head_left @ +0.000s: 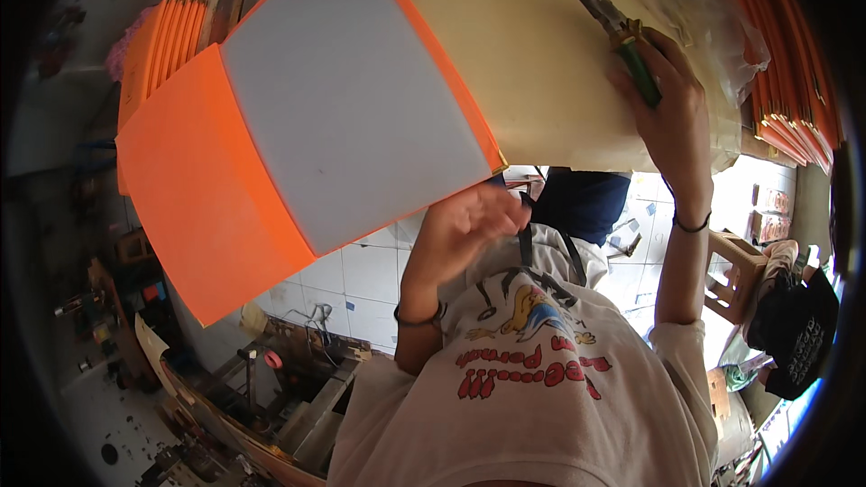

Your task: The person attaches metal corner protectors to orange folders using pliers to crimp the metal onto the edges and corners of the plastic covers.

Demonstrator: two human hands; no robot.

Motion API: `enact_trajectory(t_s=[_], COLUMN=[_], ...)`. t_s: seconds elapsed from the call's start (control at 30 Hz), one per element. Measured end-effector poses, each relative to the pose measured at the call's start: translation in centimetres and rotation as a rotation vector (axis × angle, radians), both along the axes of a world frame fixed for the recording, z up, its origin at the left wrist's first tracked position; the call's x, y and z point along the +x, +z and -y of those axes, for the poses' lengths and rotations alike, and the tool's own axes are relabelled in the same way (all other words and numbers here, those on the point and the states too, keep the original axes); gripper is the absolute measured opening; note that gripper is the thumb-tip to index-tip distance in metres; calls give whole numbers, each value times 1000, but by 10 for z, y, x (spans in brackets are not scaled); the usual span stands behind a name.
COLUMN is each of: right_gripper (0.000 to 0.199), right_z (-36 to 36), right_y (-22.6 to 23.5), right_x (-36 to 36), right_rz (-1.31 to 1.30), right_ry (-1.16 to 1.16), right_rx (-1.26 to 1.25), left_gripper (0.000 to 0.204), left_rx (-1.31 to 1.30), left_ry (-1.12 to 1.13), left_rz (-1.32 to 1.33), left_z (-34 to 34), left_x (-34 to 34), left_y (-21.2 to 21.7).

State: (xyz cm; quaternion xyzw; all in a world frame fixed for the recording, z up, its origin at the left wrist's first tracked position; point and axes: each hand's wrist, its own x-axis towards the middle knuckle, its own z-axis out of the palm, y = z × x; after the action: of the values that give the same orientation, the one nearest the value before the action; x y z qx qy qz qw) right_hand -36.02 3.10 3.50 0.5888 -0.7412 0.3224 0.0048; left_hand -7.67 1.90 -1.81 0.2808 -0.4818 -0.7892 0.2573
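Over yellowish tabletop (532,63), handheld pliers (617,32), tiled floor (347,275) below

One pair of pliers (613,20), one open folder (352,108)
One left hand (467,221), one right hand (674,119); orange folders (783,63) stacked both sides, too overlapped to count.

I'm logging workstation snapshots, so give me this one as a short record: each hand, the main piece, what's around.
Right hand: grips metal pliers with green handles
Left hand: blurred, at the near edge of the folder; contact unclear
Main piece: open orange folder with a grey inner panel, gold-coloured corner piece nearest the left hand
Surface: cream-coloured tabletop
Right side: stacked orange folders
Far left: row of orange folders
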Motion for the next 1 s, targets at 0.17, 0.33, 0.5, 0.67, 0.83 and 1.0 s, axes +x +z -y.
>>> enact_trajectory(t_s=[0.17, 0.33, 0.5, 0.67, 0.83, 1.0], right_gripper=[35, 32, 31, 30, 30, 29], right_z=[15, 18, 14, 16, 16, 15], right_y=[-4, -7, -1, -1, 0, -4], right_x=[-4, 0, 3, 5, 4, 4], right_rz=[-228, -217, -193, -174, -181, -176], right_ry=[-15, -21, -48, -57, -37, -36], right_rx=[-143, -175, -172, -183, -198, -209], left_gripper=[46, 61, 56, 44, 30, 26], left_rx=[-1051, -1513, -1672, -1679, -1575, -1646], left_ry=[216, 298, 275, 223, 384, 707], left_rz=[313, 1134, 1029, 871, 638, 480], left_z=[-5, 25, 25, 5, -26, -53], left_x=[14, 6, 24, 55, 92, 159], left_y=[53, 51, 43, 71, 82, 64])
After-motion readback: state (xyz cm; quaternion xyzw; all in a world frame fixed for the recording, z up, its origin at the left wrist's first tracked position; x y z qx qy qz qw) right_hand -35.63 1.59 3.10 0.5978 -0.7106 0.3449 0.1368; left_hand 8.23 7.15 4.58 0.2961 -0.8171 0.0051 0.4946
